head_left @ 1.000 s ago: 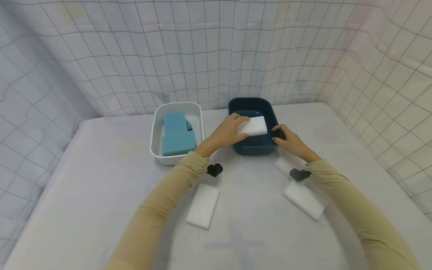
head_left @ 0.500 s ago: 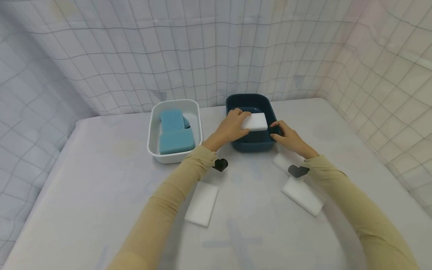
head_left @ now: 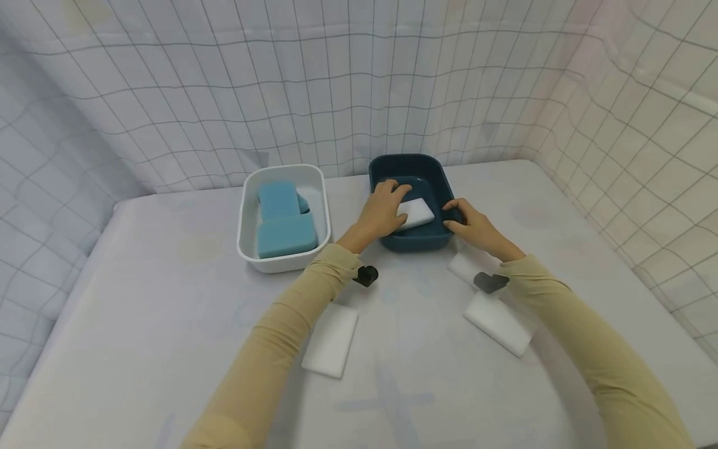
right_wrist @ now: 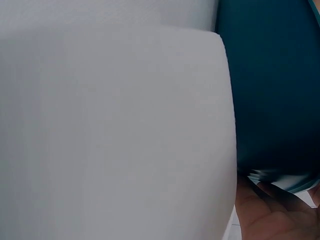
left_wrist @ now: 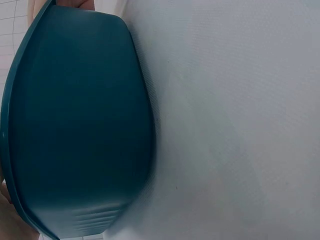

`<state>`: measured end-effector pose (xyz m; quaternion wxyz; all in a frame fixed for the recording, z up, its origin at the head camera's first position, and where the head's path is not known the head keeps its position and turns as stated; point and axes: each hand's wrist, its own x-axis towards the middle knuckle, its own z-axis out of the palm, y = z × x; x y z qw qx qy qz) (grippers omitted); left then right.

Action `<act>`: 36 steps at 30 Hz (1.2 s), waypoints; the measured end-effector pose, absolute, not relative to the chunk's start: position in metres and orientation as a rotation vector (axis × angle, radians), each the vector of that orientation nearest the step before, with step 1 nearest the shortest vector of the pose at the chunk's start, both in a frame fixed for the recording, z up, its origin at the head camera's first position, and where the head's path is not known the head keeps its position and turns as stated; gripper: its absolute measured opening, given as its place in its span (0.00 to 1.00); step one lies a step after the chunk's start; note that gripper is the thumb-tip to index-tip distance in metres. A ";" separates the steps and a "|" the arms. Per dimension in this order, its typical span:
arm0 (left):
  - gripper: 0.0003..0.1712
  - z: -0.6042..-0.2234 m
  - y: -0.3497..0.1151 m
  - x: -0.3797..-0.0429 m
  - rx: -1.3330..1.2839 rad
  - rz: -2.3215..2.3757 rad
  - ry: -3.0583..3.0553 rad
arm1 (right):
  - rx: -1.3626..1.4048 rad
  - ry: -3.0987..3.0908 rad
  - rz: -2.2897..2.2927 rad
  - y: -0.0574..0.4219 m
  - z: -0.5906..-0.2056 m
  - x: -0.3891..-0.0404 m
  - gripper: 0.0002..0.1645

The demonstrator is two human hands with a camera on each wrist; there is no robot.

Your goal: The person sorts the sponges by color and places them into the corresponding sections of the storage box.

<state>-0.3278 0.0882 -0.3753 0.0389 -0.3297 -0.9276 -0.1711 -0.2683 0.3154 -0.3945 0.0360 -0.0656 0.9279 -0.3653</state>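
Note:
Inside the dark blue bin point(head_left: 417, 243) lies a white sponge block point(head_left: 416, 214), turned at an angle near its front. My left hand point(head_left: 381, 212) reaches over the bin's left rim, thumb and fingers spread around the block's left end and no longer pinching it. On the other side, my right hand point(head_left: 479, 232) grips the bin's right rim between fingers and thumb. The left wrist view is filled by the bin's outer wall point(left_wrist: 80, 120). In the right wrist view, a white sponge block point(right_wrist: 115, 135) on the table covers most of the picture, with the right hand point(right_wrist: 275, 215) at the bin.
Left of the dark bin stands a white bin point(head_left: 280, 266) holding blue sponge blocks point(head_left: 287, 236). Another white block point(head_left: 331, 340) lies beside the left forearm. Two more, a nearer one point(head_left: 499, 323) and a farther one point(head_left: 465, 265), lie by the right wrist. A grid-patterned curtain point(head_left: 348, 81) hangs behind.
The white block held by my left hand over the dark bin has dropped into it and turned; the fingers have let go. My right hand has stayed on the bin's rim.

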 end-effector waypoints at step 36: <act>0.29 -0.362 0.051 -0.297 -1.015 -0.884 -2.798 | -0.194 2.838 -1.138 0.312 -0.391 -0.264 0.23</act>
